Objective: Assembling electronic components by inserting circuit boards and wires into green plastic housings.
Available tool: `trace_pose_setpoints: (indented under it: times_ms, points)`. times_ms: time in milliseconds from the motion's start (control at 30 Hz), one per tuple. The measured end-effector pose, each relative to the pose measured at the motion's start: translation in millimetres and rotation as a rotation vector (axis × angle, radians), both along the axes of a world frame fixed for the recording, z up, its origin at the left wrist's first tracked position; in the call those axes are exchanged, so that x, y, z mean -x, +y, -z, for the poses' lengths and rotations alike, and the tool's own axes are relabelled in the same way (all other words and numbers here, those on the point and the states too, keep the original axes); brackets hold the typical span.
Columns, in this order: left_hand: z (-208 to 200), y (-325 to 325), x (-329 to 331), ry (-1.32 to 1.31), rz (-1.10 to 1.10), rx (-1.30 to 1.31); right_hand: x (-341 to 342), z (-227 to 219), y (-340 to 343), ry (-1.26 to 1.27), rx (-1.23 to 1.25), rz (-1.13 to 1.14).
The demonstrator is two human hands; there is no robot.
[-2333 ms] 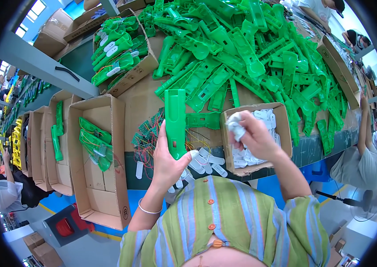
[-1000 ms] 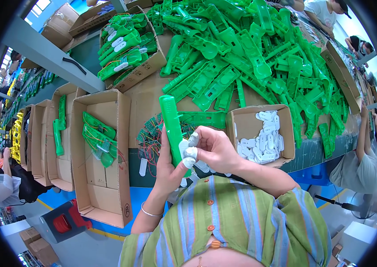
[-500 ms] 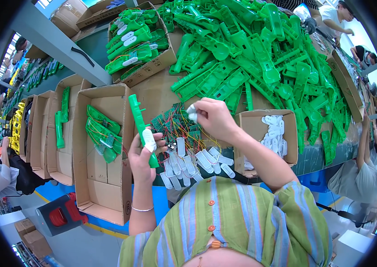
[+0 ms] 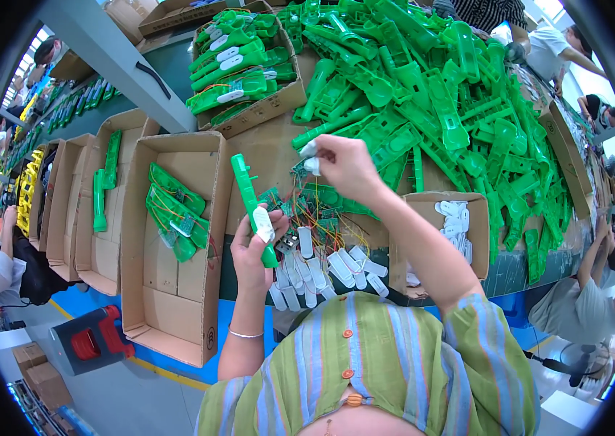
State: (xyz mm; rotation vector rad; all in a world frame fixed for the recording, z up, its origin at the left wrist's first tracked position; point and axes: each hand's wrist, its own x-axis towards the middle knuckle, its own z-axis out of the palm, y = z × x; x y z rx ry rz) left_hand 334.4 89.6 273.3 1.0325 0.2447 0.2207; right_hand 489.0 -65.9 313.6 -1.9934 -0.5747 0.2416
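Note:
My left hand (image 4: 251, 251) is closed around a long green plastic shell (image 4: 244, 187), held tilted upright. A white oval piece (image 4: 260, 218) sits on the shell near my thumb, whose tip looks wrapped in white. To the right, my right hand (image 4: 347, 168) hovers over the far edge of a heap of green circuit boards (image 4: 328, 207) with red and yellow wires. Its thumb and index finger carry white coverings and stand slightly apart, with nothing visible between them. White oval plastic pieces (image 4: 307, 272) on wires lie at the near table edge.
A large pile of green shells (image 4: 424, 94) covers the back right. Cardboard boxes hold wired green shells (image 4: 180, 214), finished-looking green pieces (image 4: 238, 62) and white parts (image 4: 454, 225). A grey post (image 4: 126, 65) crosses the back left. Other people work at both sides.
My right hand has moved left and slightly away, toward the far side of the circuit board heap, its fingertips parting. My left hand keeps the green shell. The whole view has shifted a little.

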Motion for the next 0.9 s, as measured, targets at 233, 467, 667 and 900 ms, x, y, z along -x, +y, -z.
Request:
trace_pose_setpoints:
  times_ms: [233, 467, 667, 900]
  points:
    - [-70, -14, -14, -0.154, -0.015, 0.139, 42, -59, -29, 0.412, -0.568, -0.217]
    - [-77, -44, -9, -0.247, -0.083, -0.337, 62, -62, -33, 0.021, -0.205, 0.025]
    - [-60, -16, -23, -0.311, 0.334, 0.343, 78, -72, -42, 0.248, -0.536, -0.117]
    - [-48, -32, -11, -0.240, 0.367, 0.511, 94, -83, -28, -0.130, -0.302, -0.038]
